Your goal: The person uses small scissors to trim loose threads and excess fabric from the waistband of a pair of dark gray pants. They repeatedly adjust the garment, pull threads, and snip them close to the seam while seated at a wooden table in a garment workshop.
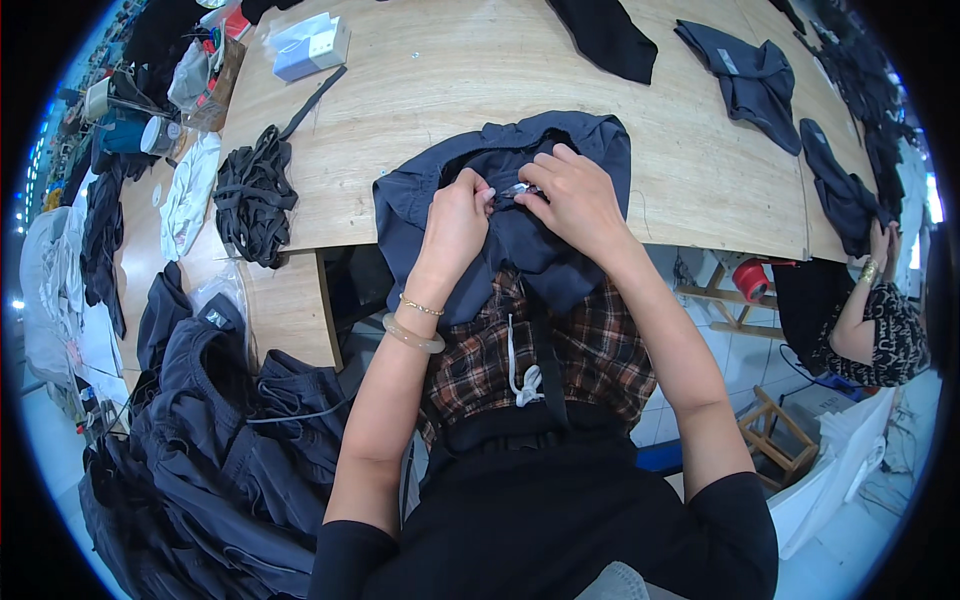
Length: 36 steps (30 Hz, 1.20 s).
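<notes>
A dark blue-grey garment (440, 190) lies at the table's near edge, its waistband-like opening facing up and its lower part hanging over my lap. My left hand (462, 215) is closed in a pinch over the opening; what its fingertips hold is too small to make out. Close beside it, my right hand (575, 195) grips a small shiny metal tool (513, 190) that looks like thread snips. Its tip points toward the left fingertips, and the right fingers hide most of it.
A bundle of black straps (255, 195) lies left of the garment, near a tissue box (310, 50). Dark garments (215, 430) are heaped at my lower left. More dark pieces (745, 85) lie at the far right, where another person (870, 325) works. A wooden stool (778, 440) stands below.
</notes>
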Each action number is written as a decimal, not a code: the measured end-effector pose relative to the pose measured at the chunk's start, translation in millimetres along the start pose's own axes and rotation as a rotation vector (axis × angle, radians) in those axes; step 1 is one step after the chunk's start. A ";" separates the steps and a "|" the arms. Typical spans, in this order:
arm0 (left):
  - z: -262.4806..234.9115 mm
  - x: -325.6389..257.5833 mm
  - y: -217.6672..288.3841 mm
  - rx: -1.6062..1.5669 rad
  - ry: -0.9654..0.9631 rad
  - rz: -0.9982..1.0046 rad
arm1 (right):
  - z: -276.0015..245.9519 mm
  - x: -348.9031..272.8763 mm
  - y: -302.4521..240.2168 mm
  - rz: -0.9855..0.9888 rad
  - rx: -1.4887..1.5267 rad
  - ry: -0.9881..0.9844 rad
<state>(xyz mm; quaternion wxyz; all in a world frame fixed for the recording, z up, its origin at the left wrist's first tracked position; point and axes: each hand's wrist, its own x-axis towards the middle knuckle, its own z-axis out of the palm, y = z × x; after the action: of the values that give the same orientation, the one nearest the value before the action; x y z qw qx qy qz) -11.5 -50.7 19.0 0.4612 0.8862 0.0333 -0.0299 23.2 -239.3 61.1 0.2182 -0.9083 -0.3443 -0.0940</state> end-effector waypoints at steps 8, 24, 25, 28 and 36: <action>-1.7 -1.0 3.3 0.010 0.009 0.016 | 5.4 5.5 -1.8 -0.053 -0.050 -0.018; -3.0 -1.9 2.6 -0.100 0.007 -0.031 | 0.0 0.0 -0.5 0.034 0.005 -0.047; -3.0 -3.0 3.7 -0.149 0.008 -0.045 | 0.5 -2.0 2.1 0.063 0.029 -0.046; -1.2 -10.4 3.0 -0.071 0.057 0.033 | 1.0 -7.2 9.5 0.151 0.090 -0.047; 1.2 -18.6 6.4 0.166 0.168 0.179 | 1.5 -16.2 16.8 0.226 0.146 -0.026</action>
<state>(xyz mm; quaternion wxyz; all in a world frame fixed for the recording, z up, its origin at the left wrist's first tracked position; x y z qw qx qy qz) -29.5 -55.9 25.1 0.3829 0.9200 -0.0100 0.0831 22.4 -259.3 49.0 0.2886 -0.9241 -0.2485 -0.0319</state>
